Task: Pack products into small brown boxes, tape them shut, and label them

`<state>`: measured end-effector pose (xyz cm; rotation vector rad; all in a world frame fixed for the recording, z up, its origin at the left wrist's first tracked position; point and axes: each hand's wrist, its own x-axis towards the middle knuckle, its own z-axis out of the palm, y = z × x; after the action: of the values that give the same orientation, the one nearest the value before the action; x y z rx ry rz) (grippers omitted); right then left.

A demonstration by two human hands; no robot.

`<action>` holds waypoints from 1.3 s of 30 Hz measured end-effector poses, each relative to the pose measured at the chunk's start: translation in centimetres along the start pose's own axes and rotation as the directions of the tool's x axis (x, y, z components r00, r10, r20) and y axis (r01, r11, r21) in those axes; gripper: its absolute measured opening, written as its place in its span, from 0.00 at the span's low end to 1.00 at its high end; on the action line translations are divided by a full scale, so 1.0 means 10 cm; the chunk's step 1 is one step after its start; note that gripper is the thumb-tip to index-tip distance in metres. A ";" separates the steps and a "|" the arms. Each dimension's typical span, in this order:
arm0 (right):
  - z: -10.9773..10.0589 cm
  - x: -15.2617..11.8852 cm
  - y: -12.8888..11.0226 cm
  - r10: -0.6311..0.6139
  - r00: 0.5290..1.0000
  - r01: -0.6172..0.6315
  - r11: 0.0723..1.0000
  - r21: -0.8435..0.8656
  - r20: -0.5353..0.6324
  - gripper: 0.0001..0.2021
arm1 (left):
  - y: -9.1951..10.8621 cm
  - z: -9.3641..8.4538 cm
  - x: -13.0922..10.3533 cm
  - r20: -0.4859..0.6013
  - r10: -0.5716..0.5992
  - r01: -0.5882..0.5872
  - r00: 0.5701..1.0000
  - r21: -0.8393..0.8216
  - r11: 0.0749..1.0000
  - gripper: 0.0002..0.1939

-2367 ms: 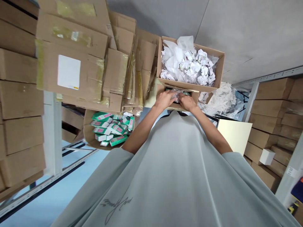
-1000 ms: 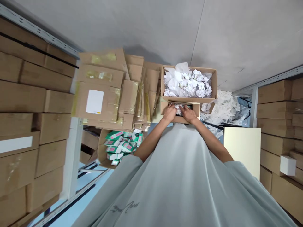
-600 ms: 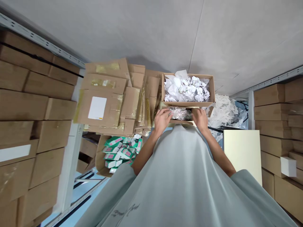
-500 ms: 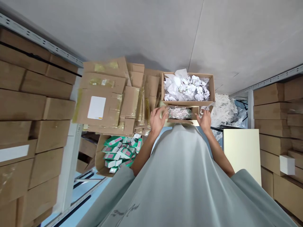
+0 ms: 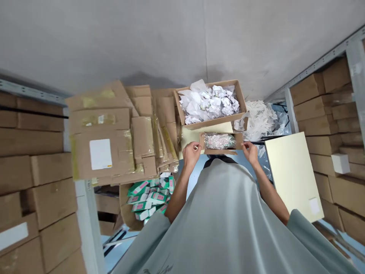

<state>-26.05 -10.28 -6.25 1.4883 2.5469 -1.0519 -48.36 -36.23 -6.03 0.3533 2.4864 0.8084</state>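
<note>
A small open cardboard box [image 5: 238,141] is held between both hands close to the body. Inside it lies a bundle in clear bubble wrap [image 5: 219,141], with hints of green and pink showing through. My left hand [image 5: 192,153] pinches the box's left end. At the right end, my right hand [image 5: 250,151] grips the cardboard edge with thumb and fingers. Just beyond stands a larger carton [image 5: 243,99] filled with crumpled white paper [image 5: 218,102].
Flattened cardboard [image 5: 114,118] is stacked on the left, above a carton of green and white small boxes [image 5: 151,198]. White paper scraps [image 5: 258,120] and a cream panel [image 5: 293,171] are on the right. Shelves of brown boxes [image 5: 54,198] flank both sides.
The view has shifted and turned. The small box is now farther from the large carton, showing cream surface between them. Both hands have closed from loosely spread fingers onto its ends.
</note>
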 end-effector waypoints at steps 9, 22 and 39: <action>-0.58 -0.90 1.03 0.285 0.928 -0.237 0.948 0.212 -0.241 0.24 | 0.89 0.70 -0.38 0.238 0.296 -0.301 0.925 -0.014 0.954 0.07; -1.31 -2.05 3.10 0.668 0.602 -0.415 0.730 0.543 -0.437 0.21 | 2.70 2.93 -1.35 0.545 0.638 -0.770 0.544 0.024 0.637 0.10; -1.73 -2.52 4.38 0.722 0.467 -0.534 0.690 0.488 -0.510 0.20 | 3.73 4.50 -2.24 0.651 0.688 -0.933 0.320 0.091 0.348 0.16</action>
<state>27.14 -6.03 -8.29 3.0454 1.7331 -0.8073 -2.24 6.10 -6.44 1.9419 1.7628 0.3080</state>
